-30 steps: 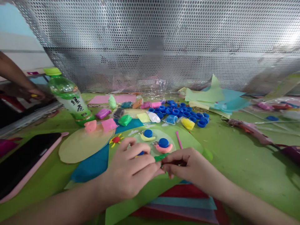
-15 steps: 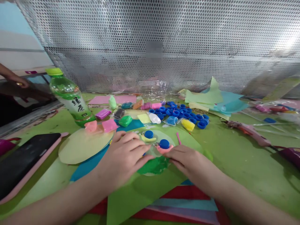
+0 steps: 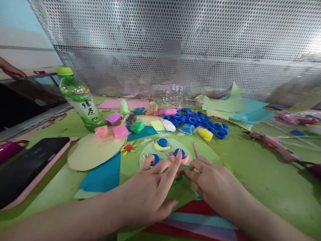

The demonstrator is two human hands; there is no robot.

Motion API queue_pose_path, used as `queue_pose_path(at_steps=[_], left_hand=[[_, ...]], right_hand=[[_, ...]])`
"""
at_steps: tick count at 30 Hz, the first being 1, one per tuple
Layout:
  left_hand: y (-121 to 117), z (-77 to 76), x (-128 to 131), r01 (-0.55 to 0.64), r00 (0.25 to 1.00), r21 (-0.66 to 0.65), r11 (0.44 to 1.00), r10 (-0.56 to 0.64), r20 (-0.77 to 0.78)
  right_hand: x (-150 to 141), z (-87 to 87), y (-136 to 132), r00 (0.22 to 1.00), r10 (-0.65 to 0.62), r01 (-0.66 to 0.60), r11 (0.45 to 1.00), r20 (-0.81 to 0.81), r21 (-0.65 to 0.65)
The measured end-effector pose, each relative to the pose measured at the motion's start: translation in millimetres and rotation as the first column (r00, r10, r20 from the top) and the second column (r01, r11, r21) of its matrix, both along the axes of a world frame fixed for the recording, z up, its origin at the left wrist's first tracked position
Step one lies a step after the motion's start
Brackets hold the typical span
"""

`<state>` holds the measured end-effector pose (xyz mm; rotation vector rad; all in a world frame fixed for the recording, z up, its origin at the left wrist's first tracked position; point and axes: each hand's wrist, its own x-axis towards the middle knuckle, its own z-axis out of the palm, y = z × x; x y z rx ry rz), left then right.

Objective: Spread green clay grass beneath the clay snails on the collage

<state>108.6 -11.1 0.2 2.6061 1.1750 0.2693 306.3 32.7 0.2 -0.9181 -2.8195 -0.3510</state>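
Left hand: I saw the left hand (image 3: 150, 190) with fingers loosely spread and thumb well apart, its raised finger crossing in front of the pink snail's blue cap.
Right hand: I had the right hand (image 3: 213, 177) with fingers bent and tips bunched at the green clay; whether they pinched it, I couldn't tell.
Green clay: the green clay (image 3: 177, 181) showed only in patches between the hands, at the near part of the pale disc (image 3: 147, 147).
Snails: the pink snail (image 3: 185, 160) sat just beyond the fingers, the yellow snail (image 3: 163, 148) farther back; a third blue cap (image 3: 156, 159) was partly hidden by the left hand.
Green sheet: the green sheet (image 3: 131, 170) lay under the disc, bearing a clay sun (image 3: 128, 147) at left and a pink stick (image 3: 195, 149) at right.
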Motion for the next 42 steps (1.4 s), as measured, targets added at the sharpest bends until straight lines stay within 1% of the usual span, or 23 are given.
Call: queue_pose_path(at_steps=[3,5,8,10,15,17,19,21,24,25,26,27,29,30,32,34,35,37,38,40,42], left_hand=[[2,-0.2,3,-0.017,1.000,-0.021,1.000,0.017,0.010],[2,-0.2,6,-0.023,1.000,-0.030,0.999,0.022,-0.004],[0,-0.5,7,-0.012,0.999,-0.022,1.000,0.011,-0.031],[0,-0.3,5,-0.014,0.999,0.003,1.000,0.015,-0.031],[4,-0.1,-1,-0.050,0.995,0.092,0.994,0.042,0.088],[5,-1.5,-1,-0.050,0.992,0.126,0.991,0.035,0.123],[6,-1.7,-1,-0.063,0.991,0.175,0.983,0.040,0.130],[7,1.9,-4,-0.102,0.989,0.255,0.961,0.071,0.129],[12,17.2,-18,-0.194,0.979,0.368,0.910,0.156,0.131],[15,24.2,-25,-0.229,0.973,0.400,0.887,0.193,0.127],[20,31.2,-34,-0.284,0.959,0.440,0.852,0.261,0.112],[25,37.5,-43,-0.315,0.947,0.462,0.829,0.304,0.102],[38,44.9,-63,-0.385,0.911,0.482,0.787,0.407,0.063],[46,45.0,-73,-0.389,0.904,0.468,0.793,0.428,0.026],[63,37.7,-89,-0.409,0.874,0.452,0.792,0.482,-0.053],[78,23.4,-99,-0.433,0.845,0.406,0.805,0.520,-0.130],[85,15.6,-103,-0.458,0.823,0.383,0.802,0.545,-0.157],[95,2.8,-106,-0.512,0.779,0.349,0.785,0.596,-0.196],[98,-1.2,-107,-0.537,0.759,0.338,0.773,0.618,-0.206],[102,-4.3,-106,-0.580,0.727,0.320,0.750,0.653,-0.212],[102,-2.7,-103,-0.611,0.709,0.296,0.734,0.674,-0.207]], right_hand=[[-3,-3.2,-7,0.999,0.029,-0.032,0.997,0.042,0.067],[-5,-5.5,-10,0.996,0.033,-0.039,0.997,0.081,0.065],[-5,-5.8,-12,0.984,0.027,-0.030,0.999,0.175,0.015],[-3,-3.0,-11,0.980,0.027,-0.025,1.000,0.195,-0.015],[-1,4.0,-11,0.990,0.015,-0.011,1.000,0.143,-0.028],[-3,3.0,-12,0.985,0.009,0.003,0.998,0.171,-0.067],[-6,1.3,-14,0.975,-0.020,0.048,0.992,0.221,-0.120],[-7,0.9,-14,0.958,-0.044,0.097,0.980,0.282,-0.176],[-5,4.6,-10,0.952,-0.065,0.143,0.959,0.298,-0.247],[-3,6.7,-9,0.956,-0.072,0.148,0.954,0.283,-0.259],[-2,8.7,-7,0.962,-0.078,0.150,0.952,0.263,-0.267],[0,10.5,-6,0.966,-0.086,0.153,0.951,0.244,-0.270],[1,12.3,-6,0.969,-0.105,0.166,0.947,0.224,-0.276],[2,12.2,-7,0.968,-0.107,0.171,0.945,0.229,-0.280],[1,10.2,-8,0.961,-0.102,0.175,0.945,0.258,-0.277],[1,8.4,-9,0.959,-0.097,0.171,0.947,0.266,-0.273],[1,8.2,-9,0.964,-0.100,0.168,0.947,0.246,-0.274],[2,10.3,-6,0.983,-0.110,0.149,0.945,0.146,-0.292],[3,12.3,-4,0.991,-0.109,0.128,0.944,0.078,-0.304],[5,17.3,-1,0.993,-0.099,0.073,0.945,-0.067,-0.319],[6,21.6,1,0.980,-0.084,0.021,0.946,-0.180,-0.322]])
